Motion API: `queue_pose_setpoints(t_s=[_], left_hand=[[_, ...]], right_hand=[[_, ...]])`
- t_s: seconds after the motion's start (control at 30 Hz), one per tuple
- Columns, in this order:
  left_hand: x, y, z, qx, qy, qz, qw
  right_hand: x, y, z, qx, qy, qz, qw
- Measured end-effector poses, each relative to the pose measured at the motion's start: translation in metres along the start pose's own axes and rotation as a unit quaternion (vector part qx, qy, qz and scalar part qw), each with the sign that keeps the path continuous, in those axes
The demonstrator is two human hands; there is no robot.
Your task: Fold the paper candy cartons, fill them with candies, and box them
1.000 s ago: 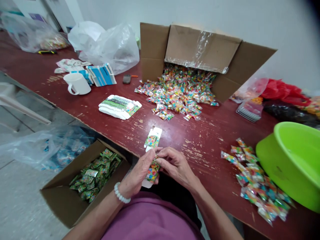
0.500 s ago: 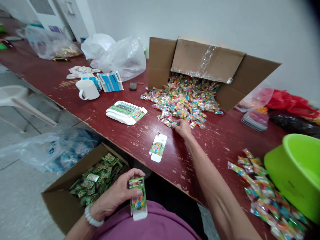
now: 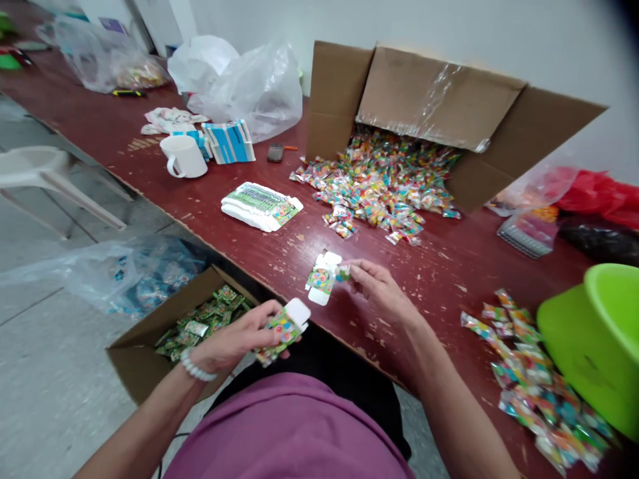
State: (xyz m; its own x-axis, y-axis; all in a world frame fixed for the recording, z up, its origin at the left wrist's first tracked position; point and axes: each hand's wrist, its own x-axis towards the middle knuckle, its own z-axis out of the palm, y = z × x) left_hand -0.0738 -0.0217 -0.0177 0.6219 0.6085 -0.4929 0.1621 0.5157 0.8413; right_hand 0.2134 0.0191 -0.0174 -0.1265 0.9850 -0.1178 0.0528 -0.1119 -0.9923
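Right hand drew back from the candy pile.
It pinched 1 packet; the left hand, apart, clasped 1 box.

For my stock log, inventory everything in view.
Table: 1, red, centre
Small carton: 1, green/white, lower centre
Flat carton: 1, green/white, table's near edge
Packet: 1, partly green, near flat carton
Carton stack: 1, green/white, centre
Mug: 1, white, left of stack
Striped packaging: uncounted, blue/white, beside mug
Plastic bags: several, clear, back left
Big box: 1, brown, table's back
Basin: 1, lime, right
Candies: uncounted, multicoloured, at big box, beside basin
Red bag: 1, red, behind basin
Low box: 1, brown, lower left
Green packets: uncounted, green, inside low box
Bagged packets: uncounted, blue, beside low box
Stool: 1, white, left
Left hand: 1, bare, gripping small carton
Right hand: 1, bare, pinching packet
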Motion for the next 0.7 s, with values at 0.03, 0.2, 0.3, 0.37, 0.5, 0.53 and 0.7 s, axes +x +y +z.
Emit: queue_pose_setpoints(t_s=[0.03,0.2,0.3,0.37,0.5,0.53,0.7], left_hand=[[0.005,0.003,0.008,-0.023,-0.001,0.015,1.000],[0.019,0.011,0.039,-0.064,-0.023,0.073,0.995],[0.022,0.011,0.048,-0.067,-0.028,0.083,0.994],[0.025,0.010,0.052,-0.074,-0.022,0.092,0.993],[0.028,0.010,0.057,-0.113,-0.011,0.106,0.988],[0.029,0.009,0.058,-0.118,-0.008,0.107,0.987],[0.033,0.008,0.061,-0.153,0.052,0.114,0.980]], right_hand=[[-0.011,-0.002,0.008,-0.009,-0.011,0.000,1.000],[-0.047,-0.003,0.036,-0.080,0.041,-0.034,0.995],[-0.052,-0.004,0.042,-0.134,0.083,-0.071,0.985],[-0.052,-0.007,0.043,-0.131,0.103,-0.083,0.983],[-0.049,-0.009,0.044,-0.018,0.109,-0.033,0.993],[-0.049,-0.009,0.045,-0.011,0.106,-0.024,0.994],[-0.052,-0.012,0.045,-0.109,0.057,-0.094,0.988]])
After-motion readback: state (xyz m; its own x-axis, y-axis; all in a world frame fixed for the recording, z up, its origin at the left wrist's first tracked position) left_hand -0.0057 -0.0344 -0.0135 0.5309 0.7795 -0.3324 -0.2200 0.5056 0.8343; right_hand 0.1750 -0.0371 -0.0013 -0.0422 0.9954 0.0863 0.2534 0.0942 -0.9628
